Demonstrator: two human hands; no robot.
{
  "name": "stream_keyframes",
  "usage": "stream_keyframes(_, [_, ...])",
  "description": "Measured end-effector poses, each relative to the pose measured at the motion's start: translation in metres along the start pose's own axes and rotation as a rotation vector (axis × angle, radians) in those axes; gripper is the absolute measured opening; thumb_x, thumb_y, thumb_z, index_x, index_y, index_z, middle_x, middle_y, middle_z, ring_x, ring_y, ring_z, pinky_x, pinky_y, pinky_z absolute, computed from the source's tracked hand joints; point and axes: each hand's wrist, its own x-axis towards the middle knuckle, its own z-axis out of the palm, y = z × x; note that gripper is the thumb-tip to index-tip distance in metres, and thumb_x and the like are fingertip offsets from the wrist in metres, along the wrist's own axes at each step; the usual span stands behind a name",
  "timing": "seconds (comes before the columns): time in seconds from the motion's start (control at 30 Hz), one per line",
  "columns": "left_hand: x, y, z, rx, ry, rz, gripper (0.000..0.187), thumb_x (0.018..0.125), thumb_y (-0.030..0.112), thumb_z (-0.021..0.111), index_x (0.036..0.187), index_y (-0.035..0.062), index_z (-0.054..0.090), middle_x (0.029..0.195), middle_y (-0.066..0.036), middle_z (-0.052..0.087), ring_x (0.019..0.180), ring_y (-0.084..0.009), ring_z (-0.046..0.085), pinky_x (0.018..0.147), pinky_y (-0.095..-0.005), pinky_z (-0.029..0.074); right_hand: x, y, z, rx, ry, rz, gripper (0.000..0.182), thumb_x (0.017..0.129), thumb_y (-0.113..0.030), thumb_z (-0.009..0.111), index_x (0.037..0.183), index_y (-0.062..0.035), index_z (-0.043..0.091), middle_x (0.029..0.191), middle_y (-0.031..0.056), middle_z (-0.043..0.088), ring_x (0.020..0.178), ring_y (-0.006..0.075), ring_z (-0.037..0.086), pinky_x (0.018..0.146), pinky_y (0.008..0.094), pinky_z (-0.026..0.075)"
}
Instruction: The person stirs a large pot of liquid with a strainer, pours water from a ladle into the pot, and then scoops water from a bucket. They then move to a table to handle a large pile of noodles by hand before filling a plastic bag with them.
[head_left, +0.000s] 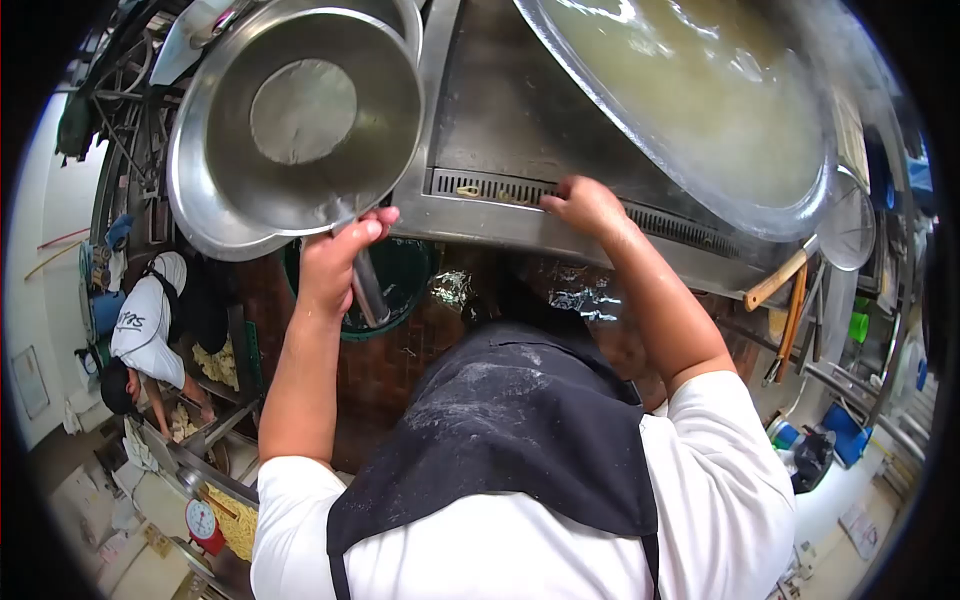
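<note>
My left hand (338, 262) is wrapped round the handle of a steel pan (235, 130), which is tilted over a second metal bowl (190, 225). A pale round patch shows at the pan's bottom. Over the slotted drain grate (660, 222) of the steel counter, my right hand (588, 205) has its fingers pinched together; whether they hold anything is hidden. Small yellowish bits (468, 190) lie on the grate to the left of that hand. Beyond it stands a large round vat (690, 170) of cloudy, steaming liquid.
A green tub (415, 290) stands on the wet floor below my left hand. At the right hang a wooden-handled tool (775, 285) and a mesh strainer (848, 225). On the left, a co-worker (150, 320) bends over trays; a red scale (203, 525) stands nearby.
</note>
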Motion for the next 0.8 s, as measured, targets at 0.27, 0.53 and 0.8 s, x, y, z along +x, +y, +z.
stream_keyframes(0.27, [-0.076,0.001,-0.028,-0.003,0.059,0.061,0.016,0.082,0.006,0.062,0.095,-0.0032,0.066,0.093,-0.014,0.068,0.102,-0.0307,0.066,0.095,-0.0420,0.052,0.072,-0.028,0.051,-0.038,-0.035,0.006,0.051,0.085,-0.043,0.067,0.101,0.0048,0.072,0.105,0.0273,0.069,0.098,0.0394,0.068,0.089,0.0444,0.051])
stream_keyframes(0.53, [-0.085,-0.021,-0.017,0.006,-0.052,0.075,0.018,0.083,0.008,0.062,0.098,-0.0021,0.064,0.101,-0.016,0.069,0.106,-0.0300,0.065,0.098,-0.0418,0.050,0.068,-0.089,0.055,0.133,0.148,-0.115,0.038,0.083,-0.036,0.068,0.100,-0.0023,0.074,0.105,0.0220,0.070,0.098,0.0363,0.068,0.090,0.0400,0.053])
stream_keyframes(0.8, [-0.002,-0.060,0.097,-0.279,-0.185,0.133,0.016,0.084,0.005,0.068,0.100,0.0019,0.068,0.120,-0.012,0.066,0.115,-0.0200,0.057,0.106,-0.0342,0.040,-0.117,-0.066,0.025,1.076,-0.377,-0.339,0.038,0.086,-0.034,0.075,0.111,-0.0092,0.061,0.077,0.0000,0.065,0.072,0.0090,0.061,0.059,0.0249,0.045])
